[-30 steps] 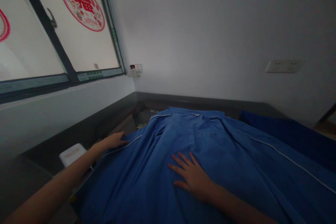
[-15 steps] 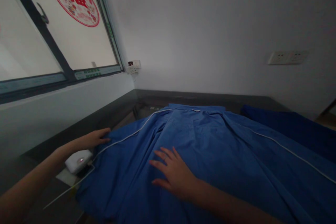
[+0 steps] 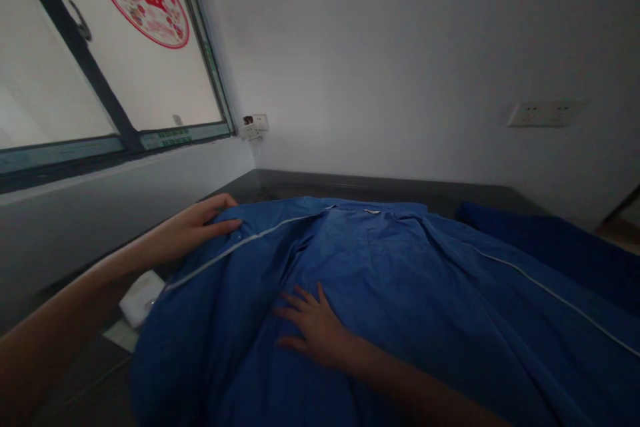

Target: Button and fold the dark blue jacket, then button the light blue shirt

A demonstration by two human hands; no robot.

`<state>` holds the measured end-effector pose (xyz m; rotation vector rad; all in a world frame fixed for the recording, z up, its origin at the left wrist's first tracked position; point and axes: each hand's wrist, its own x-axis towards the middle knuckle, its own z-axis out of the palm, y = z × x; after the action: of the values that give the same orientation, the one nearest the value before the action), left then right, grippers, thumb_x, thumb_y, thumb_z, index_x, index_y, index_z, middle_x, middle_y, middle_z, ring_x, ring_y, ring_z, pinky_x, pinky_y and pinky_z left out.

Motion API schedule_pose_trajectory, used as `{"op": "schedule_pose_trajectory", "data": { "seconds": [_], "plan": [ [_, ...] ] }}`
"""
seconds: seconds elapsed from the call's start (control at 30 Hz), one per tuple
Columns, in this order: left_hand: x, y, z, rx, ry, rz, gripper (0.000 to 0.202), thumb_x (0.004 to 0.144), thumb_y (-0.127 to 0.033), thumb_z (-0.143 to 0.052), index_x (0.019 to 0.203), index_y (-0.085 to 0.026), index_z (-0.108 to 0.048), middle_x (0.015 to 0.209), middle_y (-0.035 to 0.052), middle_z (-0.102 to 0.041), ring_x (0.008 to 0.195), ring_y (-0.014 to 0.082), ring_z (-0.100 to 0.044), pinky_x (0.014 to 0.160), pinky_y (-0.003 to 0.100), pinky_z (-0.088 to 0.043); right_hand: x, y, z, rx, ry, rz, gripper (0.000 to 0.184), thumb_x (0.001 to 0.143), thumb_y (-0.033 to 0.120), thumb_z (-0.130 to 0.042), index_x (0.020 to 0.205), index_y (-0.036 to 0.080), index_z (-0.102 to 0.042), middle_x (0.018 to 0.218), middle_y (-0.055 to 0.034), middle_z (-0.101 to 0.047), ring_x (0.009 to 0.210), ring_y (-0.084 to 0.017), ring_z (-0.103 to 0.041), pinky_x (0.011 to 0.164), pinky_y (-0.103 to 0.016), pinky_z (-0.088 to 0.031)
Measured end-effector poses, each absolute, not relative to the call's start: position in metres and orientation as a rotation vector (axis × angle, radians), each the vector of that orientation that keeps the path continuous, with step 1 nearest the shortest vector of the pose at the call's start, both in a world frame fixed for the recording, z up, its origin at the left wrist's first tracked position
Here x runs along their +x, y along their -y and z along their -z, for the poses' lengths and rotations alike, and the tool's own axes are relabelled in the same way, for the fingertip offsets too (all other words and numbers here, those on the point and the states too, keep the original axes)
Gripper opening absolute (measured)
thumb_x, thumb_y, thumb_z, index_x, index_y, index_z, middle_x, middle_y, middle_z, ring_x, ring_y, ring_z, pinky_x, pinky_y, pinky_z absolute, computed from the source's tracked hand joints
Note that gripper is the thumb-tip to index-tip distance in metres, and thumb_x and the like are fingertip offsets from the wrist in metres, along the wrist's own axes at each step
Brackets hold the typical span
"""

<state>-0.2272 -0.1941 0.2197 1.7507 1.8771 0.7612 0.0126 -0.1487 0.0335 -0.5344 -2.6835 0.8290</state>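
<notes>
A blue jacket (image 3: 400, 287) with white piping is spread across the dark table, its collar end toward the wall. At the upper left, my left hand (image 3: 210, 220) pinches the edge of the jacket's left sleeve and holds it raised, thumb on the near side. My right hand (image 3: 315, 327) lies on the jacket body with fingers spread, pressing the cloth just right of a deep fold. A small pale label shows near the collar.
Left of the sleeve sits a white box-like device (image 3: 141, 297) with a cable, partly hidden. A darker blue cloth (image 3: 540, 233) lies at the right. The dark table (image 3: 445, 188) meets the wall, which carries a double socket (image 3: 547, 113). A window is at the left.
My left hand has moved up and to the right, lifting the sleeve edge with it. The sleeve now covers more of the white device. My right hand has shifted slightly left.
</notes>
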Motion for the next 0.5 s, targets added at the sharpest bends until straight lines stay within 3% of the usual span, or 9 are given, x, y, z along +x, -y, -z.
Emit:
{"op": "schedule_pose_trajectory", "data": {
  "seconds": [0.1,0.2,0.37,0.5],
  "plan": [
    [-0.175,0.192,-0.213,1.881,-1.646,-0.713,0.031,0.082,-0.048,-0.052,0.093,-0.020,-0.049,0.083,-0.0025,-0.058,0.073,0.0129,-0.055,0.065,0.022,-0.046,0.027,0.133,-0.047,-0.646,2.248,-1.216,0.035,0.092,0.042,-0.045,0.115,0.022,-0.062,0.120,-0.0098,-0.063,0.115,-0.024,-0.055,0.104,-0.047,-0.038],
    [-0.123,0.184,-0.197,2.014,-1.479,-0.639,0.021,0.087,-0.040,-0.048,0.096,-0.021,-0.049,0.084,-0.0013,-0.056,0.076,0.0139,-0.054,0.068,0.024,-0.045,0.059,0.117,-0.065,-0.772,1.740,-1.595,0.038,0.090,0.047,-0.044,0.111,0.020,-0.060,0.105,-0.0092,-0.065,0.098,-0.023,-0.063,0.084,-0.040,-0.052],
    [-0.048,0.173,-0.158,2.077,-1.240,-0.583,0.013,0.088,-0.024,-0.049,0.100,-0.021,-0.047,0.091,0.0019,-0.058,0.085,0.0164,-0.056,0.078,0.030,-0.044,0.127,0.113,-0.083,-0.969,1.319,-1.794,0.048,0.087,0.053,-0.047,0.125,0.024,-0.047,0.108,-0.0079,-0.063,0.088,-0.021,-0.065,0.070,-0.035,-0.055],
    [-0.003,0.173,-0.121,2.040,-1.049,-0.478,0.030,0.083,-0.026,-0.060,0.110,-0.020,-0.048,0.099,0.0066,-0.061,0.089,0.0194,-0.059,0.078,0.032,-0.046,0.160,0.119,-0.079,-1.146,1.477,-1.575,0.062,0.082,0.062,-0.049,0.133,0.026,-0.045,0.117,-0.0088,-0.061,0.100,-0.024,-0.062,0.081,-0.038,-0.053]
  ]
}}
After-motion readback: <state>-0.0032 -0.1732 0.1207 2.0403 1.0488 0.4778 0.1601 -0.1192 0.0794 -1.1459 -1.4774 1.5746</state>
